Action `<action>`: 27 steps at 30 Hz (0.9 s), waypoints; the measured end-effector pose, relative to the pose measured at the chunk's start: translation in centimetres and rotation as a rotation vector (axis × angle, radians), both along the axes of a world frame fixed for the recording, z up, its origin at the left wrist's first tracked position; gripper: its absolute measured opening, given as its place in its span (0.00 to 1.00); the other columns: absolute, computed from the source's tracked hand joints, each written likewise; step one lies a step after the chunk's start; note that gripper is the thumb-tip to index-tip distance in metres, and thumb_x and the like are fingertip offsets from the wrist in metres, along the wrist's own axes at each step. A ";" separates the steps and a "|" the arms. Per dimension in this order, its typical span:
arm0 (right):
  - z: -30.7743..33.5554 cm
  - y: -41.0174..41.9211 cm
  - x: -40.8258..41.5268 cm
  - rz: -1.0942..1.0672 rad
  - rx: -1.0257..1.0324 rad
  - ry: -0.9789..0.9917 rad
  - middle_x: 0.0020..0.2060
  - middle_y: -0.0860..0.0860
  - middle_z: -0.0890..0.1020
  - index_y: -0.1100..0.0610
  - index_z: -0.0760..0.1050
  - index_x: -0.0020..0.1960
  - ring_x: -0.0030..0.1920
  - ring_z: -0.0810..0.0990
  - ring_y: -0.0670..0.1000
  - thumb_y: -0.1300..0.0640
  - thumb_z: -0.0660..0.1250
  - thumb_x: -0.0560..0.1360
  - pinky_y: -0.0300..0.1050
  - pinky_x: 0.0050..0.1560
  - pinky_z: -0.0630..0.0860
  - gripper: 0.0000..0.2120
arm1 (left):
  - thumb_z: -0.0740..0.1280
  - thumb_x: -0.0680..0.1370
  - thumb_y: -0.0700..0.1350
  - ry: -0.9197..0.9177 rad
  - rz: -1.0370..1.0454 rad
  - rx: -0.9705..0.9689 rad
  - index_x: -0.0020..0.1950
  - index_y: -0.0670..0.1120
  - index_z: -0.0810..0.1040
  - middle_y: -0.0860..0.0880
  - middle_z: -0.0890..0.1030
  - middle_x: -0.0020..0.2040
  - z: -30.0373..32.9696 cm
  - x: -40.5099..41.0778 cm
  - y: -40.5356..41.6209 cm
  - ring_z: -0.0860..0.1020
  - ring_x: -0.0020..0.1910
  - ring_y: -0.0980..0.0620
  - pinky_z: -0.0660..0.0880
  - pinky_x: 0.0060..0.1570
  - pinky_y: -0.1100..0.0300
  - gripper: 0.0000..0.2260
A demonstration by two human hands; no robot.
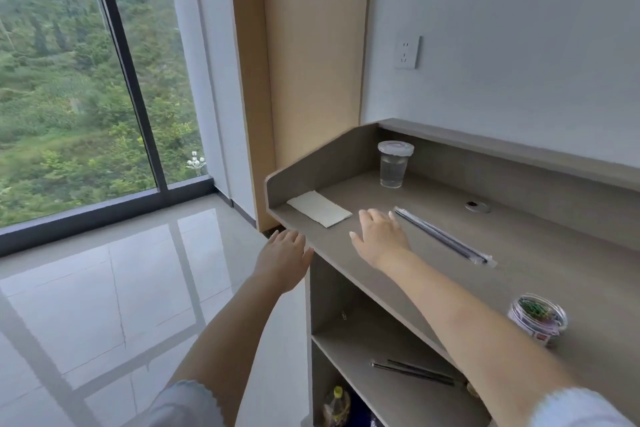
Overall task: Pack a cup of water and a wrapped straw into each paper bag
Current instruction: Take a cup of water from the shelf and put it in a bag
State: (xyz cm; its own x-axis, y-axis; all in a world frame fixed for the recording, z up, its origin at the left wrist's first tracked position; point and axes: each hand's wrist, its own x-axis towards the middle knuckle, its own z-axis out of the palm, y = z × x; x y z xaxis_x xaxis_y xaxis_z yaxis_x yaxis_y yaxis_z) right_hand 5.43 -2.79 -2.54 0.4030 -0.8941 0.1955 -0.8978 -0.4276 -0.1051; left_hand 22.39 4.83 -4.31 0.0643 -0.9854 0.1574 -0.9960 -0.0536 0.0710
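Two empty hands, fingers straight: left hand [284, 253] off desk's [519, 253] front edge, right hand [379, 236] above it | flat paper bag [320, 209], left end: light, floppy, pinch an edge | lidded cup of water [394, 165], back: likely spillable, grasp sides | wrapped straw [445, 236], middle: slippery

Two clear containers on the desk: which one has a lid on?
The cup of water at the back by the desk's raised edge, capped with a clear lid. The small jar near the front edge stands open.
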 end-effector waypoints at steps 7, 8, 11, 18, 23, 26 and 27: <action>-0.6 -7.9 1.4 -0.120 -0.004 -0.010 0.67 0.56 0.68 0.60 0.62 0.70 0.69 0.64 0.55 0.49 0.56 0.81 0.50 0.74 0.52 0.22 | 0.49 0.84 0.51 0.042 -0.103 0.051 0.71 0.43 0.66 0.46 0.67 0.72 0.0 2.1 -10.4 0.62 0.73 0.48 0.55 0.72 0.57 0.20; -0.6 -9.1 1.2 -0.142 -0.011 -0.010 0.67 0.56 0.68 0.61 0.62 0.70 0.69 0.64 0.55 0.49 0.56 0.81 0.49 0.73 0.53 0.23 | 0.49 0.84 0.51 0.036 -0.125 0.054 0.71 0.43 0.66 0.46 0.66 0.73 -0.1 1.9 -11.7 0.62 0.73 0.48 0.55 0.72 0.57 0.20; -0.1 -13.1 0.4 -0.192 -0.043 -0.029 0.66 0.56 0.69 0.61 0.62 0.70 0.67 0.67 0.56 0.48 0.57 0.80 0.48 0.70 0.57 0.24 | 0.50 0.84 0.51 0.047 -0.163 0.045 0.71 0.43 0.66 0.47 0.66 0.73 -0.4 1.3 -15.8 0.61 0.73 0.49 0.57 0.69 0.58 0.20; 3.0 -22.8 -1.5 -0.316 -0.111 -0.108 0.67 0.57 0.67 0.60 0.61 0.71 0.67 0.66 0.56 0.43 0.59 0.78 0.49 0.59 0.70 0.28 | 0.49 0.84 0.52 0.071 -0.205 0.048 0.68 0.42 0.68 0.45 0.65 0.73 -0.1 0.9 -24.3 0.59 0.74 0.48 0.50 0.74 0.57 0.19; 4.7 -28.1 -2.1 -0.435 -0.077 -0.177 0.67 0.57 0.65 0.60 0.56 0.74 0.68 0.64 0.57 0.34 0.62 0.73 0.52 0.60 0.70 0.41 | 0.49 0.84 0.52 0.068 -0.233 -0.011 0.71 0.42 0.66 0.46 0.65 0.74 0.1 0.3 -28.4 0.58 0.75 0.50 0.47 0.73 0.59 0.21; 5.1 -30.6 -1.6 -0.471 -0.007 -0.187 0.67 0.57 0.65 0.59 0.56 0.74 0.68 0.64 0.57 0.29 0.64 0.68 0.51 0.60 0.69 0.47 | 0.49 0.84 0.52 0.058 -0.231 -0.004 0.72 0.42 0.65 0.46 0.64 0.75 0.0 0.3 -30.3 0.58 0.75 0.51 0.47 0.73 0.60 0.21; 5.2 -31.3 -1.3 -0.474 0.011 -0.177 0.67 0.57 0.66 0.58 0.56 0.74 0.68 0.65 0.58 0.28 0.64 0.67 0.51 0.60 0.69 0.48 | 0.49 0.84 0.52 0.057 -0.230 0.004 0.72 0.42 0.64 0.46 0.64 0.75 0.0 0.4 -30.8 0.58 0.75 0.50 0.47 0.73 0.59 0.21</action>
